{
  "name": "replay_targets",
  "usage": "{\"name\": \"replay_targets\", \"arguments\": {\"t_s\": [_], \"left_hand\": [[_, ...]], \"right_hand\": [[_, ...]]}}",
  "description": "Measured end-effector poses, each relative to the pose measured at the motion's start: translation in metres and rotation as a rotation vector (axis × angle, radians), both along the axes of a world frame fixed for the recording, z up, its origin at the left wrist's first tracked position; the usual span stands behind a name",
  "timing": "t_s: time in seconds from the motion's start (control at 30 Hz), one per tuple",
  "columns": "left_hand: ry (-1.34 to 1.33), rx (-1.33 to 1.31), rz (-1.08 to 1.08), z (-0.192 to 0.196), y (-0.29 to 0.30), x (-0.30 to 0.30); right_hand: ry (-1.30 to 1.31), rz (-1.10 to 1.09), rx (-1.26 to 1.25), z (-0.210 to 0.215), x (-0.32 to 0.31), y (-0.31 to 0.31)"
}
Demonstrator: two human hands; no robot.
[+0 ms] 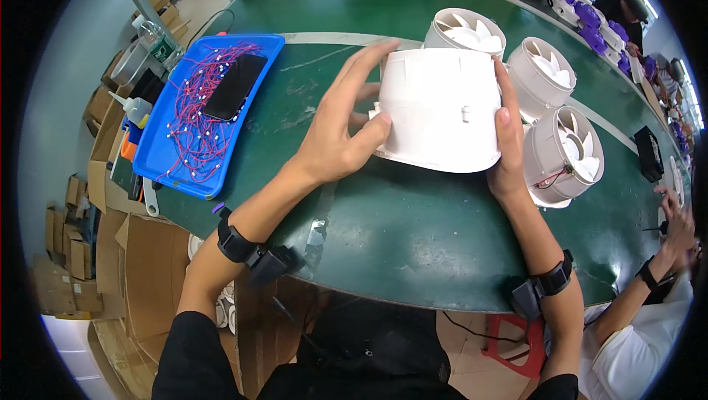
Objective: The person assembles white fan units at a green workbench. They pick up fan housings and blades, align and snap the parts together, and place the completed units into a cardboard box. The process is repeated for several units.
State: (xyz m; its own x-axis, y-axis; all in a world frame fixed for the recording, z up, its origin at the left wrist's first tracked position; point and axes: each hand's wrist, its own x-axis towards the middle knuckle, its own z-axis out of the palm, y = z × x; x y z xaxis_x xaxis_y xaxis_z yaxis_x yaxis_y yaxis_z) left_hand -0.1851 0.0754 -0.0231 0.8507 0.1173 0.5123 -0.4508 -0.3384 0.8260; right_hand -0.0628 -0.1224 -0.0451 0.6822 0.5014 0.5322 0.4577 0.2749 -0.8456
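White plastic fan housing [440,108] — smooth tapered drum, small moulded clip — over the scuffed green tabletop [398,238]. Left hand [341,134] and right hand [507,142] half-open, gripping its sides. Interior and some fingers hidden; can't tell if base touches down. Blue tray [270,43]: tangled thin wires [193,97], partly under glossy phone [236,86].

A white drum-shaped housing [440,110] is held between the hands [341,128] [509,138], flanged edge lowermost
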Motion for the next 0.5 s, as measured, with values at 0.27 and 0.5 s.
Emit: {"name": "replay_targets", "arguments": {"t_s": [0.27,0.5], "left_hand": [[-0.215,0.318,0.203,0.011,0.009,0.001],[-0.3,0.364,0.148,0.014,0.021,0.001]], "right_hand": [[0.021,-0.001,0.026,-0.004,0.004,0.002],[-0.046,0.007,-0.016,0.002,-0.001,0.001]]}}
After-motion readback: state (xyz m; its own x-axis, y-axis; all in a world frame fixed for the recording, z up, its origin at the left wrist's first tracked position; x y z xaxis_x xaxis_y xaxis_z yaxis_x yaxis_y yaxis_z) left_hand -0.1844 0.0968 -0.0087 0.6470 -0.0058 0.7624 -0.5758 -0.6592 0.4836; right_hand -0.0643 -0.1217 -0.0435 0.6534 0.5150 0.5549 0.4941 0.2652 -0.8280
